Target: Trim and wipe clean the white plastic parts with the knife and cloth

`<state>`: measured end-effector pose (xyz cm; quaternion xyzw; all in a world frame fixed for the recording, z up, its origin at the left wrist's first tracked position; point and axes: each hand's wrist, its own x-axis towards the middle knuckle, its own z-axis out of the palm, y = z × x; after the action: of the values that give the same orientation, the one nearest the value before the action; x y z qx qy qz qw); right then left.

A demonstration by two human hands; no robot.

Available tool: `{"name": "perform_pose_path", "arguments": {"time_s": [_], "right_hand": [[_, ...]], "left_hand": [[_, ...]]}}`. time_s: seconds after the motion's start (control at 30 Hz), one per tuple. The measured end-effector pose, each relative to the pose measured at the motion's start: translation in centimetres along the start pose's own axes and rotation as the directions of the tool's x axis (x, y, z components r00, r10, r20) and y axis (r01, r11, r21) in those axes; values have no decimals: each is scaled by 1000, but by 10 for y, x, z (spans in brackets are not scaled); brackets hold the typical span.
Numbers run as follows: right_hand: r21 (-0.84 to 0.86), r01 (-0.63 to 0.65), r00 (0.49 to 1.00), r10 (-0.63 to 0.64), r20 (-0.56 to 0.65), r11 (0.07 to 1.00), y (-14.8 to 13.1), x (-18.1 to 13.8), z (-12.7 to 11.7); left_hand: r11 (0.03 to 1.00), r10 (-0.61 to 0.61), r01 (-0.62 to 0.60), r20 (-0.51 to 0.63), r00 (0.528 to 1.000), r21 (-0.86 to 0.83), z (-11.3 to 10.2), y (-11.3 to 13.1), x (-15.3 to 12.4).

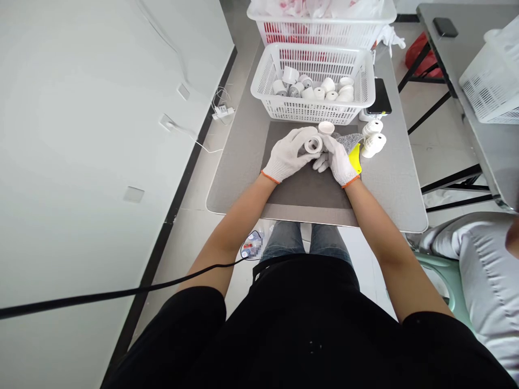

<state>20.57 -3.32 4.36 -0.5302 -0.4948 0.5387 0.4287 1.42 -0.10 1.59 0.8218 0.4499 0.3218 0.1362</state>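
Note:
My left hand [290, 152], in a white knit glove with an orange cuff, curls its thumb and fingers around a white hollow cylinder [313, 145], its round opening turned up toward me. Against the cylinder's right side rests my gloved right hand [336, 159]. Its fingers are bent together, and what they may hold is hidden. Just beyond both hands stands a white round cup-like part [326, 128]. Right of my right hand lie a grey mesh-like piece [349, 141] and a yellow piece [356, 158]. Beside them are white slotted cylindrical parts [373, 145].
A white plastic basket [312, 113] with several white cylindrical parts stands behind the dark mat [308, 192]. Another basket [320, 27] with plastic bags is farther back. A phone [380, 97] sits at right. A person in grey [478, 265] is near a second table [503, 156].

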Motion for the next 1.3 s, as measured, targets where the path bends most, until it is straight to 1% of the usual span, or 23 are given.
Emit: {"name": "perform_pose_path", "arguments": {"time_s": [0.07, 0.17, 0.3, 0.37, 0.57, 0.67, 0.87, 1.3], "right_hand": [[-51, 1, 1000, -2, -11, 999, -2, -2, 2], [-147, 5, 999, -11, -42, 989, -4, -5, 4], [-212, 30, 998, -40, -43, 977, -7, -9, 4], [-211, 41, 998, -48, -30, 977, -9, -10, 4], [-168, 0, 1000, -2, -11, 986, -10, -9, 4], [-151, 20, 1000, -20, 6, 988, -10, -10, 3], [-152, 26, 1000, -28, -9, 988, -9, -11, 3], [-188, 24, 999, -29, -24, 982, 1, -2, 3]], "left_hand": [[1000, 9, -9, 12, 1000, 7, -1, 2, 0], [999, 45, -46, 66, 997, 11, -1, 5, 0], [997, 74, -75, 116, 991, 4, -1, 6, 0], [997, 73, -73, 117, 990, -5, 0, 5, 0], [998, 62, -61, 95, 994, -15, 0, 5, -2], [999, 48, -46, 82, 995, -30, 1, 6, -2], [999, 12, -9, 71, 997, -44, 1, 7, -2], [999, 34, -31, 96, 995, -24, 0, 6, -3]]}}
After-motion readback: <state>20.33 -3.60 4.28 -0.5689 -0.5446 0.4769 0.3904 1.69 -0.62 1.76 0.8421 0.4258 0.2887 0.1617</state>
